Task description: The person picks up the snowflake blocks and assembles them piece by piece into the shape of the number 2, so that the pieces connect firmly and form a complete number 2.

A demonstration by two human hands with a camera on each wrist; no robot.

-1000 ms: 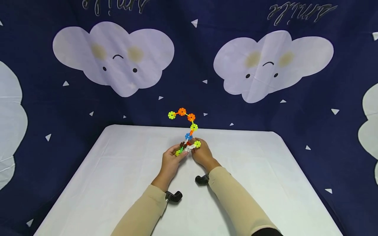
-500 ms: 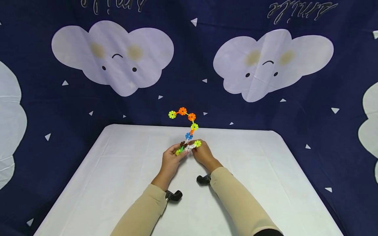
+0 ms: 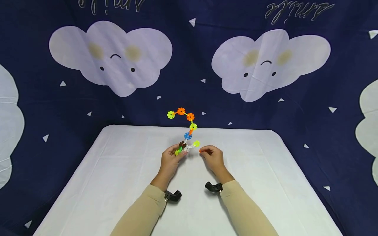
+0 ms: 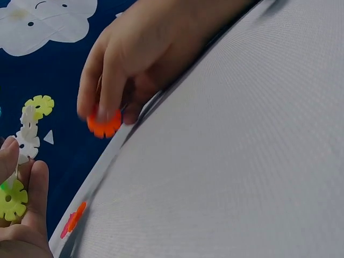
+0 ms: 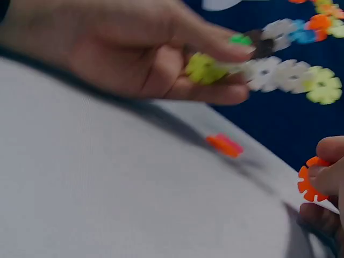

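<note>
My left hand (image 3: 170,163) grips the lower end of a chain of interlocking snowflake discs (image 3: 193,127), pinching it between thumb and fingers near a yellow-green disc (image 4: 12,200). From there, a curved line of blue, orange and yellow-green discs rises and bends left at its top. A short branch of white discs (image 5: 264,74) ends in a yellow-green disc (image 5: 323,85). Right of that branch and apart from it, my right hand (image 3: 215,159) pinches a single orange snowflake disc (image 4: 105,127) by its edge.
An orange and pink pair of discs (image 5: 224,145) shows against the white table (image 3: 124,196) near its far edge in both wrist views. Behind the table hangs a dark blue cloth (image 3: 189,65) printed with clouds. Black wrist-worn devices (image 3: 173,196) sit at both wrists.
My right hand has drawn away from the chain, to the right and slightly nearer, and the orange disc now shows in its fingers. My left hand and the chain have stayed nearly still.
</note>
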